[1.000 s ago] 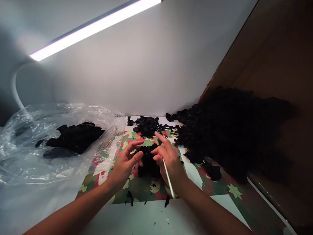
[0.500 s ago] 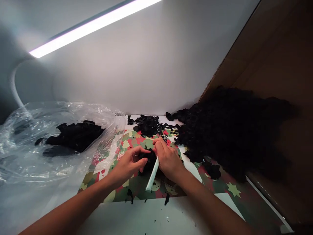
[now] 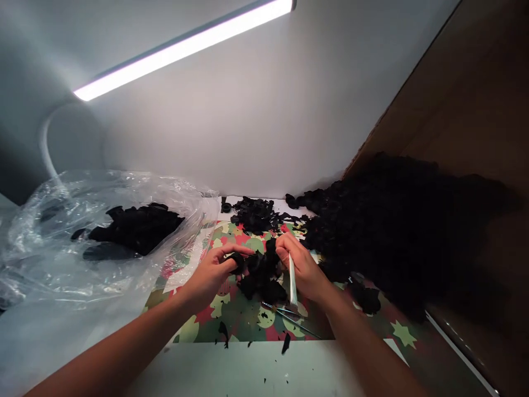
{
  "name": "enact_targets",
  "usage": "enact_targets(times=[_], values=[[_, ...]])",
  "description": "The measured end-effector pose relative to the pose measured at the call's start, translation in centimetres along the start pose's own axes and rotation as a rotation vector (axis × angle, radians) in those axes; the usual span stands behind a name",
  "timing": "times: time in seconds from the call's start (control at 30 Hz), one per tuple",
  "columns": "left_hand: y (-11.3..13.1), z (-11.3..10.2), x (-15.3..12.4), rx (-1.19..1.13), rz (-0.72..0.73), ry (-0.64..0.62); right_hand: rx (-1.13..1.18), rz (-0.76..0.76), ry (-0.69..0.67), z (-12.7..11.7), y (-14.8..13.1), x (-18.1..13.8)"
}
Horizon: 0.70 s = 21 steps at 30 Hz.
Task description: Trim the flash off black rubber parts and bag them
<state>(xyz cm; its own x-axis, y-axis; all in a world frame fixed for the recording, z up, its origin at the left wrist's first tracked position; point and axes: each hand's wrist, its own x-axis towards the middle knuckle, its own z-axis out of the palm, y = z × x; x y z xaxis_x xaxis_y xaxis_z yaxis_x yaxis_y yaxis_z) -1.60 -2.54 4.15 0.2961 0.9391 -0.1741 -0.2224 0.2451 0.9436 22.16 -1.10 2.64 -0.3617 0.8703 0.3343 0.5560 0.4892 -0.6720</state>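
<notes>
My left hand (image 3: 217,270) pinches a dark, curled, rubber-looking piece (image 3: 236,263) between thumb and fingers. Wrapped in my right hand (image 3: 298,267) is a slim white-handled tool (image 3: 292,284), its handle end pointing back toward me; its working end is hidden by my fingers. Between the two hands lies a small heap of black rubber-looking pieces (image 3: 262,278) on the patterned sheet (image 3: 198,325). Just below the heap rest thin metal tweezers (image 3: 291,317).
A large mound of black pieces (image 3: 384,231) spills from a cardboard box (image 3: 463,82) on the right. Black scraps (image 3: 254,214) lie at the back. Left, a clear plastic bag (image 3: 53,242) holds more black parts (image 3: 136,226). A lit lamp (image 3: 185,49) hangs above.
My hands have moved apart, uncovering the black heap and the tweezers. The white handle has swung to the right with my right hand. The camera view has shifted slightly.
</notes>
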Motion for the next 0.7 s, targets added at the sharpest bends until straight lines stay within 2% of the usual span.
enact_targets(times=[0.13, 0.3, 0.43, 0.57, 0.7], values=[[-1.0, -0.3, 0.2, -0.042, 0.057, 0.019, 0.159, -0.006, -0.076, 1.1, -1.6, -0.5], [-1.7, -0.3, 0.1, 0.083, 0.229, 0.095, 0.333, 0.219, -0.047, 2.3, -3.6, -1.0], [-1.9, 0.1, -0.2, 0.164, 0.359, 0.120, 0.452, 0.276, -0.097, 3.1, -4.6, -1.2], [-2.4, 0.4, -0.5, 0.181, 0.431, 0.056, 0.504, 0.324, -0.072, 3.5, -4.9, -1.4], [-2.8, 0.5, -0.7, 0.075, 0.373, -0.061, 0.462, 0.298, -0.014, 3.4, -5.1, -1.4]])
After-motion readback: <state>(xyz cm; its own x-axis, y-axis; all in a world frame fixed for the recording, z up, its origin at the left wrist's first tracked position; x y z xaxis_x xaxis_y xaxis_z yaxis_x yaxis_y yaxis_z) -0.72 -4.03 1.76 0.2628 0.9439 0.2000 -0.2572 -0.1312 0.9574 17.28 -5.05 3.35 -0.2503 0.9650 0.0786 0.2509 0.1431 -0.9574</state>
